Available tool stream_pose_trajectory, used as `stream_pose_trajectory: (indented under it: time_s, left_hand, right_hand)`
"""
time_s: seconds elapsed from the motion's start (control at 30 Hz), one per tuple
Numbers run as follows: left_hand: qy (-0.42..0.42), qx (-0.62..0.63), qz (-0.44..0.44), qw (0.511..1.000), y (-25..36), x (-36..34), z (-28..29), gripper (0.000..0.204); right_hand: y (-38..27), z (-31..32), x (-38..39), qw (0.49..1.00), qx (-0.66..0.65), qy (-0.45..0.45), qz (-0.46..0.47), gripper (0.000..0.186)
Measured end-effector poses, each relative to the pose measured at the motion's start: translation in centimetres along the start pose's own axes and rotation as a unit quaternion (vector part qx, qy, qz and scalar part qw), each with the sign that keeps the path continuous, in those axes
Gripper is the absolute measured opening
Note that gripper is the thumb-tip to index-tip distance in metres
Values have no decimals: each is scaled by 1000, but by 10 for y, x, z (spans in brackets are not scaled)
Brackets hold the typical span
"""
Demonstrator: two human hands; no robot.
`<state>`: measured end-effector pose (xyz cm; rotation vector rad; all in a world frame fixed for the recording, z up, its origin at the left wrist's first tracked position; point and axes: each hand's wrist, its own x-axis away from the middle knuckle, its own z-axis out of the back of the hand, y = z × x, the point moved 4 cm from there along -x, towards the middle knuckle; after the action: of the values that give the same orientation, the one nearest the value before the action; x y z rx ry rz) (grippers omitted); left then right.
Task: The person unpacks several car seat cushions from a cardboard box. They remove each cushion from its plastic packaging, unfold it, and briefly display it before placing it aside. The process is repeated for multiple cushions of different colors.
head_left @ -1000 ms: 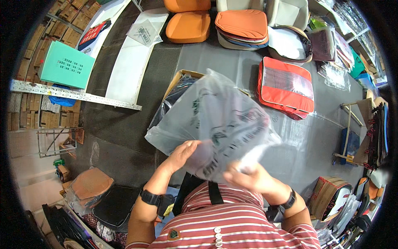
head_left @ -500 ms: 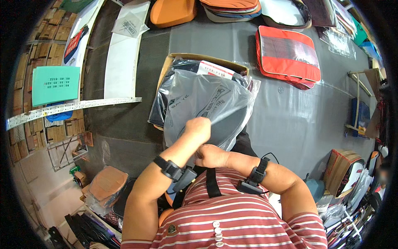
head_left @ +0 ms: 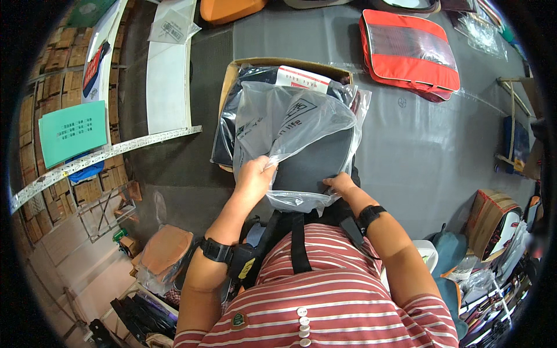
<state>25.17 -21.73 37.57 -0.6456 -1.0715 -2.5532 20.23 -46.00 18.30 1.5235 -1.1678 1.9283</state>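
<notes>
A clear plastic bag (head_left: pixel 301 142) with dark print lies in front of me, its mouth opened toward my body. Inside the opening a flat dark grey piece (head_left: pixel 313 162) with a smooth surface shows; its exact kind I cannot make out. Pinched in my left hand (head_left: pixel 254 178) is a gathered fold of the bag's upper film, at the left of the opening. My right hand (head_left: pixel 342 184) grips the right edge of the dark piece, thumb on top and other fingers mostly hidden. Loose film hangs along the near edge, by my waist.
Behind the bag stands an open cardboard box (head_left: pixel 230 81) with dark plastic-wrapped goods and a red-and-white label. A red case (head_left: pixel 409 49) with a mesh window lies at the far right of the grey table (head_left: pixel 406 145). A white metal frame (head_left: pixel 104 152) runs along the left.
My hands have moved apart from close together, the right one going right. The bag's mouth has opened, with the film lifted back and the dark piece bared.
</notes>
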Motion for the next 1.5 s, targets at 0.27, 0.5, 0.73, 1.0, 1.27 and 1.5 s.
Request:
stream_pose_trajectory:
  time_s: [0.27,0.5,0.73,1.0,1.27,1.5]
  left_hand:
    - [-29,1,24,999,-19,12,-20,20]
    - [6,-20,29,999,-21,1,-7,23]
    - [54,44,52,996,-47,-17,3,23]
    - [101,210,105,967,-60,-9,23,23]
    - [86,169,98,977,-65,-17,20,23]
    - [68,108,102,987,-63,-20,16,21]
  right_hand:
    - [9,-30,14,942,-327,-50,-59,69]
    - [-71,-53,45,975,20,3,223,84]
    - [-120,-74,69,944,149,-37,292,76]
    - [-105,-92,34,937,43,24,347,47]
    - [-91,-92,4,960,-250,-77,94,70]
    - [-58,-104,-30,959,-272,-68,39,42]
